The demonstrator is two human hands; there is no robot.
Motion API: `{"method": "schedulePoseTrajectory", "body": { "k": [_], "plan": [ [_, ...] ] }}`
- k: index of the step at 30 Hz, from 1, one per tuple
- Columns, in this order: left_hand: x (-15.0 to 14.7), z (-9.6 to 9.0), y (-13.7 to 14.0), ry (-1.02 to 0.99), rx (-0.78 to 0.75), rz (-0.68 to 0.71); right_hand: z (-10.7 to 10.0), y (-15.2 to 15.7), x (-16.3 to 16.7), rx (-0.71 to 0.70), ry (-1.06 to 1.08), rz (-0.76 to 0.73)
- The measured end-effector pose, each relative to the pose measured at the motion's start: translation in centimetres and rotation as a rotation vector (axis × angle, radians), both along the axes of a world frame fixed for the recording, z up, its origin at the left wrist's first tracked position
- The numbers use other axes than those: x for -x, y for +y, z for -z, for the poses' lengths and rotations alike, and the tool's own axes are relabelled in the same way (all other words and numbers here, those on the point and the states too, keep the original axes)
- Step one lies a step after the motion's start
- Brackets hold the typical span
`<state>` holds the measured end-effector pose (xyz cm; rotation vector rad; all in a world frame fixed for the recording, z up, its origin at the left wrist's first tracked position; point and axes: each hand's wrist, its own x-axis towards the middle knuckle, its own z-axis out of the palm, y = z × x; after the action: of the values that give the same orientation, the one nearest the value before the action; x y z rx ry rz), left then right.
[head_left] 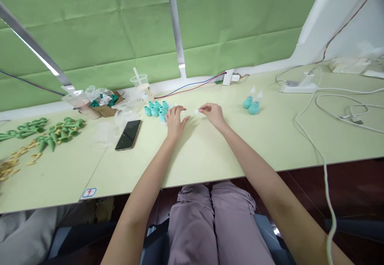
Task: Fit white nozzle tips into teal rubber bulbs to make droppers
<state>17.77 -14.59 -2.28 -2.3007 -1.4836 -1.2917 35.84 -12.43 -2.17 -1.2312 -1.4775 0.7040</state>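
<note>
Between the fingertips of my right hand [213, 114] is a small white translucent piece [197, 111], pinched above the table's middle. My left hand [175, 121] is a little to the left, thumb and fingers apart, beside a cluster of turquoise bulbs [154, 111] with open necks. Part of that cluster is hidden behind the left hand. Farther right, two turquoise bulbs [253, 107] stand upright, each with a clear pointed nozzle [259, 94] on top.
A phone [128, 135] lies left of my left arm. Behind it are plastic bags, a cup with a straw [143, 87] and a cardboard box [108, 109]. Green cone-shaped parts [63, 132] lie far left. At right, a power strip [300, 87] trails a white cable [322, 157] over the table edge.
</note>
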Motion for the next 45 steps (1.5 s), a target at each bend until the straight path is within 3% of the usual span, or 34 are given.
{"method": "schedulePoseTrajectory", "body": {
  "k": [4, 9, 16, 23, 27, 30, 33, 36, 39, 41, 45],
  "plan": [
    [1.5, -0.3, 0.8, -0.091, 0.003, -0.174, -0.5, -0.2, -2.1, -0.146, -0.595, 0.270],
    [4.2, -1.3, 1.6, -0.242, 0.110, -0.424, 0.4, 0.1, -3.4, -0.096, -0.904, 0.348],
    [8.5, -3.6, 0.9, -0.085, 0.320, -0.479, 1.4, 0.6, -3.5, 0.003, -0.882, 0.379],
    [8.6, -3.3, 0.4, 0.242, 0.459, -0.415, 1.3, 0.5, -2.9, -0.090, -0.891, 0.455],
    [8.8, -3.2, 0.5, 0.217, 0.484, -0.388, 1.1, 0.3, -2.3, -0.153, -0.860, 0.436],
    [9.6, -3.2, 0.9, 0.092, 0.463, -0.378, 0.9, 0.1, -1.8, -0.202, -0.818, 0.404],
    [9.6, -3.3, 1.4, -0.187, 0.449, -0.250, 0.6, -0.5, -0.8, -0.283, -0.747, 0.310],
    [8.2, -3.5, 1.5, -0.504, 0.510, 0.000, 0.4, -1.5, 1.0, -0.404, -0.655, 0.053],
    [5.5, -3.4, 1.1, -0.628, 0.619, 0.207, 0.5, -2.5, 3.0, -0.460, -0.535, -0.205],
    [4.0, -3.0, 0.8, -0.625, 0.681, 0.309, 0.7, -2.9, 3.8, -0.458, -0.460, -0.255],
    [2.5, -2.2, 0.8, -0.657, 0.686, 0.373, 1.0, -2.8, 4.0, -0.409, -0.347, -0.209]
  ]
}}
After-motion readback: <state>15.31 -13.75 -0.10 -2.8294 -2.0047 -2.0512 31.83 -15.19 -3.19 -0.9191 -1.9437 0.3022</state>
